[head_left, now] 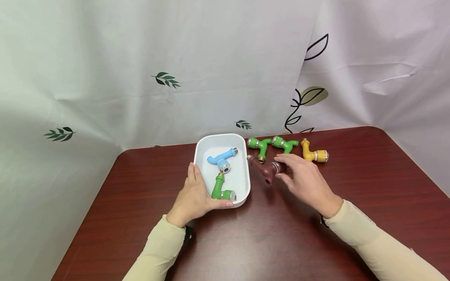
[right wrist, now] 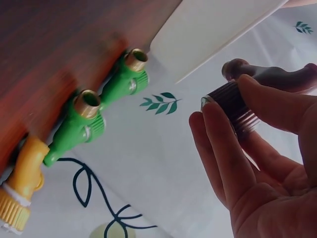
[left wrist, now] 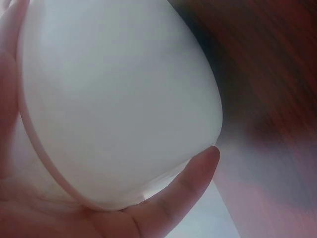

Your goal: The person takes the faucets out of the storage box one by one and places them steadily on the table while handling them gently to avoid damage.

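Note:
A maroon tap [head_left: 268, 172] is held by its ribbed knob between the thumb and fingers of my right hand [head_left: 311, 181], just right of a white plastic tub [head_left: 249, 183]. The right wrist view shows the knob [right wrist: 229, 101] in the fingers. My left hand [head_left: 195, 195] grips the tub's near left corner, with fingers along the left side and the thumb [left wrist: 185, 186] across the near end. Inside the tub lie a blue tap [head_left: 221, 160] and, nearer the thumb, a green tap [head_left: 218, 189].
Two green taps, a left one [head_left: 261, 146] and a right one [head_left: 287, 145], lie beyond the right hand. A yellow tap [head_left: 309, 153] lies to their right. The dark red wooden table [head_left: 246, 246] ends at a white patterned curtain [head_left: 204, 78] behind.

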Demonstrator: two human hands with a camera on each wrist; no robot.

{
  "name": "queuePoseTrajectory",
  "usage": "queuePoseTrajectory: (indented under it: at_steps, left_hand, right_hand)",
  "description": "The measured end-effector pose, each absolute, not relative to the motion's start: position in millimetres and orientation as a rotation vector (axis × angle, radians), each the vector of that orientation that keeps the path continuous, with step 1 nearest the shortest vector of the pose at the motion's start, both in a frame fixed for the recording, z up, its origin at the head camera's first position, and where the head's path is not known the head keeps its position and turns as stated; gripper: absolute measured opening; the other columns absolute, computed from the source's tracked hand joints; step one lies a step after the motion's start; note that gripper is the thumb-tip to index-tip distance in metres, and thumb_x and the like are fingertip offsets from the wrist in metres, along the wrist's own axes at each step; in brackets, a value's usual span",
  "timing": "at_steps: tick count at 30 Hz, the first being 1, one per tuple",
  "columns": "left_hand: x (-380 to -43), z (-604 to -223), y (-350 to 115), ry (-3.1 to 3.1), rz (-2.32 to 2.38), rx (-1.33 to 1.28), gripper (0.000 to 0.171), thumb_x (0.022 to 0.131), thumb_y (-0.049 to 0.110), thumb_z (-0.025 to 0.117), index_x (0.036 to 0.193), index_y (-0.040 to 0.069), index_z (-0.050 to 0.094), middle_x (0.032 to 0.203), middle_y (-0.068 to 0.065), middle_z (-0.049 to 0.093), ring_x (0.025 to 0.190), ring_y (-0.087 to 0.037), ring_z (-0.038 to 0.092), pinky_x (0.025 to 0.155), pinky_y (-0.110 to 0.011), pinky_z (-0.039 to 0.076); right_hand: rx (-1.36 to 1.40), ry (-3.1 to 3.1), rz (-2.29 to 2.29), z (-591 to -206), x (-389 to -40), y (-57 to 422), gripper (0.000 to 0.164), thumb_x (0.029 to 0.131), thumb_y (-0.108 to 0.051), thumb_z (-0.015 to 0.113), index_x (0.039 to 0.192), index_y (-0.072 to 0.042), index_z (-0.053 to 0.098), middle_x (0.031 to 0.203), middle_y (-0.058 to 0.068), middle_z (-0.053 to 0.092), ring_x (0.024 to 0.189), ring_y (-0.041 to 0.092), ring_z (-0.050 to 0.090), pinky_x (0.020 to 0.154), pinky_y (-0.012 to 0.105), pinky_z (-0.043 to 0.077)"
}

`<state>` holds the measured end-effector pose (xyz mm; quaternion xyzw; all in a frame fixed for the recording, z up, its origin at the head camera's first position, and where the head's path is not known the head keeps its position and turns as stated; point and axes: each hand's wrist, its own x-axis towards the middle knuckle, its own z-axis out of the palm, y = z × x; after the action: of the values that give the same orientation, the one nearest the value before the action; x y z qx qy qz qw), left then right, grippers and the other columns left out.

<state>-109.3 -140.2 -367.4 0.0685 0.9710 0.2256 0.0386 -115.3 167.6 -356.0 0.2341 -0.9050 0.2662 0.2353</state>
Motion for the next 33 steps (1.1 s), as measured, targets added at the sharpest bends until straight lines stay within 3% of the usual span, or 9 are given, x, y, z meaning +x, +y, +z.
queuePoseTrajectory:
  at_steps: [12, 27, 33]
  left_hand:
    - [-109.1, -366.5, -139.7, 2.971, 0.696, 0.209, 0.157, 0.055, 0.077, 0.083, 0.155, -0.014, 0.001, 0.164, -0.027, -0.005, 0.147, -0.045, 0.021, 0.100, -0.053, 0.046]
    - [-109.3, -367.8, -139.3, 2.978, 0.696, 0.195, 0.158, 0.054, 0.078, 0.082, 0.155, -0.012, 0.002, 0.165, -0.025, -0.004, 0.145, -0.045, 0.026, 0.096, -0.052, 0.049]
    - [-109.1, -367.3, -139.6, 2.977, 0.693, 0.194, 0.158, 0.054, 0.079, 0.082, 0.155, -0.013, 0.002, 0.165, -0.026, -0.004, 0.145, -0.045, 0.026, 0.097, -0.053, 0.048]
  right_hand:
    - [0.607, -2.508, 0.641, -364.0, -104.3, 193.7, 0.042, 0.071, 0.004, 0.085, 0.111, -0.002, 0.071, 0.112, 0.009, 0.071, 0.078, 0.019, 0.063, 0.066, 0.040, 0.052]
    - [0.619, -2.526, 0.551, -371.8, -92.8, 222.7, 0.044, 0.066, 0.003, 0.088, 0.106, -0.003, 0.069, 0.107, 0.011, 0.069, 0.084, 0.024, 0.065, 0.067, 0.047, 0.052]
    - [0.611, -2.547, 0.499, -376.7, -88.9, 234.3, 0.045, 0.064, 0.002, 0.090, 0.103, -0.003, 0.068, 0.102, 0.010, 0.068, 0.077, 0.021, 0.062, 0.063, 0.046, 0.051]
